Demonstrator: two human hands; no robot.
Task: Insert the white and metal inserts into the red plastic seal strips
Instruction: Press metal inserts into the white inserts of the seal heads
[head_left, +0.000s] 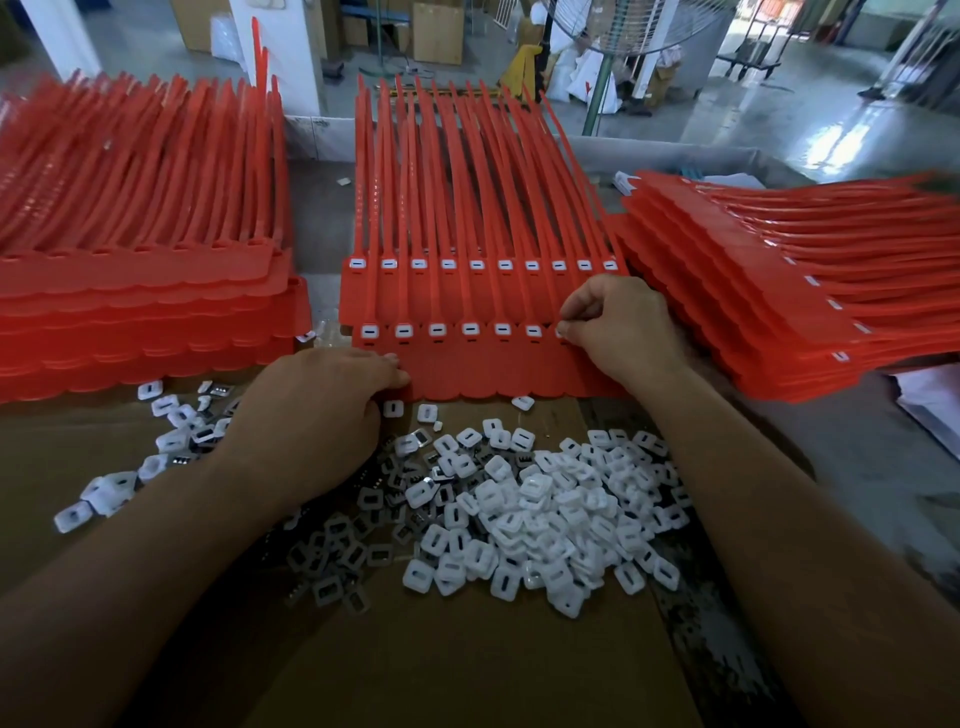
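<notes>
Head view over a table (857, 467) covered with a sheet of cardboard (467, 675). In the middle lies a joined sheet of red seal strips (493, 374), tails pointing away, overlapping a second sheet (467, 291) whose ten sockets all hold white caps. The right hand (618, 325) has a narrow grip: thumb and forefinger pinch a white insert (562, 331) at the seventh socket of the near row, just right of six filled sockets. The left hand (322, 410) rests with curled fingers on the near left corner of that sheet; whether it pinches the edge cannot be told. Below both hands lies a loose pile of white inserts (545, 519), with darker metal inserts (337, 545) to its left. Stacks of red strips stand left (140, 312) and right (779, 312).
</notes>
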